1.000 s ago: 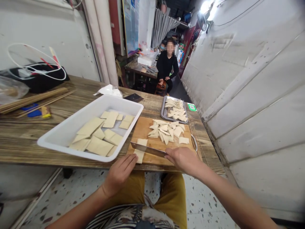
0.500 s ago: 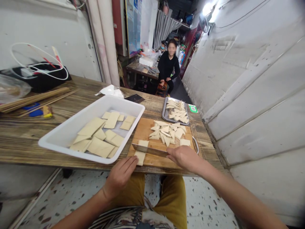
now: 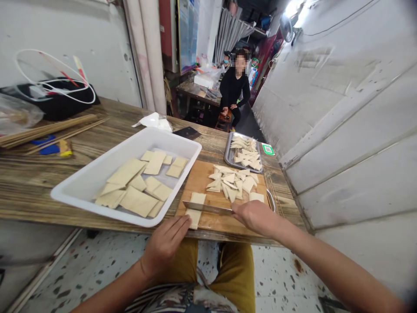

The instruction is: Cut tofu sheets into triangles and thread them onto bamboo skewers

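Note:
A pale yellow tofu sheet [image 3: 197, 198] lies lengthwise near the left edge of the wooden cutting board [image 3: 224, 224]. My left hand [image 3: 166, 243] has its fingers together, with the fingertips holding the sheet's near left side. In my right hand [image 3: 256, 215] is the handle of a knife [image 3: 211, 209], gripped in a closed fist. The blade lies crosswise over the middle of the sheet, its tip just past the left side; I cannot tell how deep it is. Cut tofu triangles [image 3: 228, 180] are heaped at the board's far side, and a square tofu piece [image 3: 256, 197] sits right of them.
A white plastic tub [image 3: 127, 222] with several tofu slabs stands left of the board. Behind the board is a metal tray [image 3: 227, 157] of skewered triangles. Bamboo sticks [image 3: 48, 130] lie at the left. A person [image 3: 235, 89] in black sits beyond the table.
The knife blade has tilted more upright, so its side shows less, and it stays across the sheet. Both hands keep nearly the same places. The whole view has shifted slightly.

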A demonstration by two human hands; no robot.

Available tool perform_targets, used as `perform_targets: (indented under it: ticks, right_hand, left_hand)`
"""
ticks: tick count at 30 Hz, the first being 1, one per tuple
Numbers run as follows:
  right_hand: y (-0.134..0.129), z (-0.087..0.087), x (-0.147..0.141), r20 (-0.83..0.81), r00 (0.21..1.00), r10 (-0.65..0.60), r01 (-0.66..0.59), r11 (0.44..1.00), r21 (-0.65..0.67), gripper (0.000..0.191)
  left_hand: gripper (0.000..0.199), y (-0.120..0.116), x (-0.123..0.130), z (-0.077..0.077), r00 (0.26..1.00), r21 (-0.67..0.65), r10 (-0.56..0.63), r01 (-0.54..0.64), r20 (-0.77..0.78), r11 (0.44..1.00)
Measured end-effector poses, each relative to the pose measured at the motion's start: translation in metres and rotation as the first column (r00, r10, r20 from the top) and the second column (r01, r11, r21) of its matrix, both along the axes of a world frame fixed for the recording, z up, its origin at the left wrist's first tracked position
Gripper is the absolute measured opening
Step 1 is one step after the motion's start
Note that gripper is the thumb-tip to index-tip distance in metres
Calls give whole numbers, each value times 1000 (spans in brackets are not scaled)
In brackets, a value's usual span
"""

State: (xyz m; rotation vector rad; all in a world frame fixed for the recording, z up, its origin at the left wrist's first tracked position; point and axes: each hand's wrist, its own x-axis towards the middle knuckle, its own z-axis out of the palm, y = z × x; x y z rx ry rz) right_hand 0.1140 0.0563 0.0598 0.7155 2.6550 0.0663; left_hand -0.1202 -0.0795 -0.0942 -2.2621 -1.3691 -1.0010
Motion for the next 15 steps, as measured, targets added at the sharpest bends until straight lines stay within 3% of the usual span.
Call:
perform_targets:
  ticks: [5, 9, 12, 15]
  right_hand:
    - [-9, -14, 1, -17, 999, -47, 47, 999, 12, 22]
    - [-17, -26, 25, -161, 982, -95, 95, 995, -6, 24]
    - [-25, -36, 49, -356, 903, -242, 225, 970, -90, 23]
    - [-34, -47, 67, -471, 801, -369, 347, 928, -137, 20]
  left_hand:
    - [43, -2, -2, 4, 999, 5, 6, -6, -32, 1000]
    - [38, -10, -1, 21, 998, 74, 53, -51, -24, 996]
    - [35, -6, 5, 39, 993, 119, 120, -119, 3, 986]
    - [23, 15, 15, 52, 980, 61, 195, -193, -33, 979]
